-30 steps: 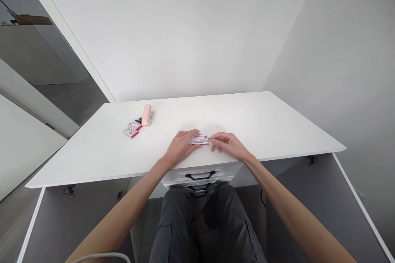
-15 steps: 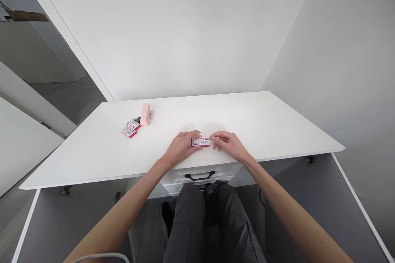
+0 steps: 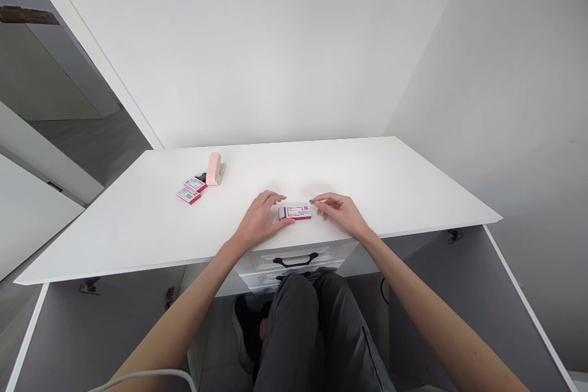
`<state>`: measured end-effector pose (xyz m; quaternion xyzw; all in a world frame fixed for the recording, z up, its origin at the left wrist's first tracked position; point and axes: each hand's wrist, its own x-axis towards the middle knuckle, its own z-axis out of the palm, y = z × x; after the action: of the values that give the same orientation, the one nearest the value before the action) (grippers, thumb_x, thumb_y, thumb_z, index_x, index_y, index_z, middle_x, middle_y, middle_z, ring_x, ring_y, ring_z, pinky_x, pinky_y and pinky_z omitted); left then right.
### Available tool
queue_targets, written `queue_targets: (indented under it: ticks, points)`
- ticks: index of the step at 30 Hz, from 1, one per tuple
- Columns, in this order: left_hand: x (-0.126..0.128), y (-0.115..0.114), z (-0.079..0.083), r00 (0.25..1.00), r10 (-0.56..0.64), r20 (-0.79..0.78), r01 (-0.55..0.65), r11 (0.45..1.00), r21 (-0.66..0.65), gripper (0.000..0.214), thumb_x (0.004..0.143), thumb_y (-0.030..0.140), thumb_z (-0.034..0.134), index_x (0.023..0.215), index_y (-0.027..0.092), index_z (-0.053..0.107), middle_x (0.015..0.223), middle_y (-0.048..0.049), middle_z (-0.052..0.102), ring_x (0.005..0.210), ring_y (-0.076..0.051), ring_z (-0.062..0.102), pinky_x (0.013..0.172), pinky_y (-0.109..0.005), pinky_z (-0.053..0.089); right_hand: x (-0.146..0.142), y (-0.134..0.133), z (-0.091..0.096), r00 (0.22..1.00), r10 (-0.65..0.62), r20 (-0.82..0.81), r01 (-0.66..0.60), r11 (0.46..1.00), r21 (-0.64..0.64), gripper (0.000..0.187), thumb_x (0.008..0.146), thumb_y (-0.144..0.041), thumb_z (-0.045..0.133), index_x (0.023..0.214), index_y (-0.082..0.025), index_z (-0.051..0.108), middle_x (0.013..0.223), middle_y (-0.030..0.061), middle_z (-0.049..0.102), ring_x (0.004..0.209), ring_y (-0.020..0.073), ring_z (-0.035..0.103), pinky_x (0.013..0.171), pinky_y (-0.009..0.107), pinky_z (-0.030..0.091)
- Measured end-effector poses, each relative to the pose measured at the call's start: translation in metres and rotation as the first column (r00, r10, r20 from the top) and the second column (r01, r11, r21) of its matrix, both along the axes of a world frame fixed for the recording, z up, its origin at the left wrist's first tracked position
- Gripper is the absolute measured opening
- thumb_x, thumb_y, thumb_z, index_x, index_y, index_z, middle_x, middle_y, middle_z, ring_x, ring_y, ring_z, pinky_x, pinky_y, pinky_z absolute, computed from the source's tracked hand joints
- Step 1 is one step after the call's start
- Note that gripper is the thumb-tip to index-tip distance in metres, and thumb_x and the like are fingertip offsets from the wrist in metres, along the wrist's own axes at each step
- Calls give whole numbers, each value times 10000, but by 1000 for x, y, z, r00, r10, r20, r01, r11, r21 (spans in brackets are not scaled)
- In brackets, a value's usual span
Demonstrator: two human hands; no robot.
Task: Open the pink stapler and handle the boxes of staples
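Observation:
A small white-and-red staple box (image 3: 295, 213) lies flat on the white desktop in front of me, its dark left end showing. My left hand (image 3: 263, 218) is spread around that end, with the thumb along the near side and the fingers apart beyond it. Just right of the box, my right hand (image 3: 337, 211) pinches a small grey metallic strip of staples (image 3: 311, 201) between thumb and fingertips. Farther left lie two similar boxes, a front one (image 3: 188, 195) and a rear one (image 3: 196, 184), beside a pink stapler (image 3: 214, 169).
A small black item (image 3: 201, 177), partly hidden, lies between the rear box and the stapler. The white desktop (image 3: 390, 187) meets a wall at the back. Below its front edge is a drawer with a black handle (image 3: 295, 260), above my legs.
My left hand has loosened from the box and moved slightly left, its fingers opening. The right hand, with the staple strip, is now a little apart from the box. The view has shifted slightly.

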<state>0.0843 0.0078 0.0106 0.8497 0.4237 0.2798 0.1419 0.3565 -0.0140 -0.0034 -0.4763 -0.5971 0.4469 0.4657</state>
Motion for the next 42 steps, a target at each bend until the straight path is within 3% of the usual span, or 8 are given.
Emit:
queue_targets:
  ticks: [5,10,14,18,34,38,42]
  points:
    - [-7,-2,-3,998,34,-58,-37,998,-43,446,893,548,713,1219,243,700,1064,-66,628,1052,-275,616,960,-448,500,-7,3,-1,998,-58,13,57,998,25,309,866,-538,752,991,-259,794,994,55,775,858,210,679,749,347,522]
    - [-7,0,-2,1000,16,-6,-16,997,-81,349,935,515,667,1147,245,727,959,-39,668,948,-242,620,924,-424,482,-26,11,7,999,-43,16,41,992,118,274,877,-511,738,968,-256,785,1070,54,785,975,230,694,885,381,530]
    - [-8,0,2,997,45,64,-35,988,-152,363,909,506,700,1168,252,726,949,-28,698,902,-227,628,886,-396,493,-44,16,13,997,20,71,-32,983,179,245,893,-487,719,952,-258,786,1018,43,791,976,230,696,925,388,516]
    - [-9,0,4,988,93,125,-63,972,-228,393,875,523,727,1164,257,734,976,-28,730,913,-224,654,868,-371,512,-54,19,10,994,52,92,-67,985,161,235,903,-480,703,957,-266,784,1023,34,790,954,221,688,898,377,512]
    - [-10,1,7,975,98,200,-24,939,-343,443,843,563,738,1194,292,747,1028,-13,780,884,-202,692,854,-336,532,-53,22,3,974,176,143,-199,965,168,250,927,-508,693,962,-282,795,1249,80,669,1158,245,640,959,397,505]
    - [-9,2,6,973,102,209,-22,936,-351,428,844,552,748,1186,294,747,1053,-3,779,870,-190,684,830,-324,518,-52,22,6,977,163,140,-187,966,177,241,935,-484,680,1007,-288,800,1222,76,685,1118,238,651,917,382,514]
    - [-8,1,6,968,125,218,-45,940,-339,446,831,573,754,1162,274,744,1051,-14,774,860,-194,685,814,-334,514,-52,20,7,991,92,100,-106,984,144,246,932,-462,677,1056,-273,773,1065,54,746,973,216,673,874,373,515]
